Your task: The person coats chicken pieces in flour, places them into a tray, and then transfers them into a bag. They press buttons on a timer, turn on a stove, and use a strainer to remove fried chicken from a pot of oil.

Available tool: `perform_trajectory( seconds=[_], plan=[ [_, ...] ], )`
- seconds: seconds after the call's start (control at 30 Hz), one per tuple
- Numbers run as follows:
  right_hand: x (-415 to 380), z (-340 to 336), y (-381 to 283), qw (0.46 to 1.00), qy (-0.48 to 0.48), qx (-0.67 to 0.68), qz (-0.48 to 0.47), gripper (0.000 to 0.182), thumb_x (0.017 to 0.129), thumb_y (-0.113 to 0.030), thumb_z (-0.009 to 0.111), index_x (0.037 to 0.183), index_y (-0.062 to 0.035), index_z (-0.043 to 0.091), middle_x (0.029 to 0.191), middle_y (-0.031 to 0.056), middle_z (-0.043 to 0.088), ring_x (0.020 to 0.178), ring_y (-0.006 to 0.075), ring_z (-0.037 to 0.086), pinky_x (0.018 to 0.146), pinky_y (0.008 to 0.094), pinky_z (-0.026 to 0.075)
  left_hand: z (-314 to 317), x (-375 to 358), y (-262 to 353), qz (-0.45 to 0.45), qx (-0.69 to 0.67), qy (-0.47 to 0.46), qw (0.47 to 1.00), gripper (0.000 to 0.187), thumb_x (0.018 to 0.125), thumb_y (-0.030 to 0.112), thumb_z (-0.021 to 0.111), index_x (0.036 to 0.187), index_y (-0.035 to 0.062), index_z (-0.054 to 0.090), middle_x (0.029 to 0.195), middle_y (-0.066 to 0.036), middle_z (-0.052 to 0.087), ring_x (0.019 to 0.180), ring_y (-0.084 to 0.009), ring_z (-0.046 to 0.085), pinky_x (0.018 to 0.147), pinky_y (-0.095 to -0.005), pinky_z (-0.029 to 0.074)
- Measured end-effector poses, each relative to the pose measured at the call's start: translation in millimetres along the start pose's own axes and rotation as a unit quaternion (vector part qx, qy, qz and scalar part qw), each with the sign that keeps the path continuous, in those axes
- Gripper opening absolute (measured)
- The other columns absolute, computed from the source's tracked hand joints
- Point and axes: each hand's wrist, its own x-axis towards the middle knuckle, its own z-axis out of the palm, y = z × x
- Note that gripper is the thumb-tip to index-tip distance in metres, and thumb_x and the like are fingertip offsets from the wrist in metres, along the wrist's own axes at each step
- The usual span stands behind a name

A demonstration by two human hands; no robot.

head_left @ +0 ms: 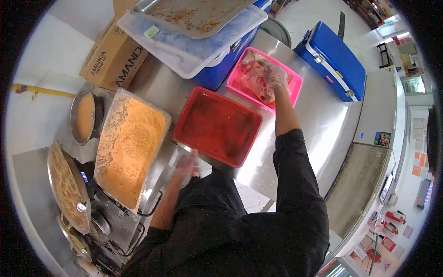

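Note:
My right hand [277, 77], in a clear plastic glove, reaches into a bright pink tub [297, 87] at the back of the steel table. Its fingers are closed on a clear plastic bag [253, 76] with reddish, meat-like contents, partly hidden by the hand. My left hand [187, 167], also in a clear glove, is low near my body and smeared by motion, so its fingers cannot be made out. It is nearest to the front left corner of a red tray [217, 124] that holds a thin layer of red liquid.
A metal pan [131, 147] of orange powder lies left of the red tray, beside a bowl of orange batter [85, 117] and a large frying pan [67, 189]. A cardboard box [115, 55], a lidded blue cooler [217, 69] and another blue cooler [332, 60] stand behind.

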Motion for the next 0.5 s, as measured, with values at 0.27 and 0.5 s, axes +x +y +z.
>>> perform_trajectory(
  seconds=[0.27,0.5],
  plan=[
    [-111.4,-51.7,7.2,0.987,0.036,0.127,-0.088,0.022,0.089,-0.019,0.054,0.105,-0.0062,0.064,0.097,0.0161,0.067,0.092,0.0321,0.064,0.080,0.0387,0.051,72.2,67.6,-42.2,0.083,-0.082,0.156,0.981,0.042,0.091,0.042,0.054,0.110,0.0054,0.050,0.078,-0.010,0.064,0.054,-0.0222,0.063,0.043,-0.0367,0.051],
    [-204.3,-78.0,-62.3,0.959,0.156,-0.108,-0.209,0.018,0.084,-0.018,0.054,0.090,-0.0057,0.065,0.080,0.0129,0.065,0.077,0.0290,0.065,0.067,0.0379,0.053,96.0,7.9,13.0,0.056,-0.120,0.082,0.988,0.037,0.093,0.034,0.057,0.111,0.0042,0.045,0.084,-0.009,0.065,0.067,-0.0221,0.066,0.052,-0.0365,0.054]
  ],
)
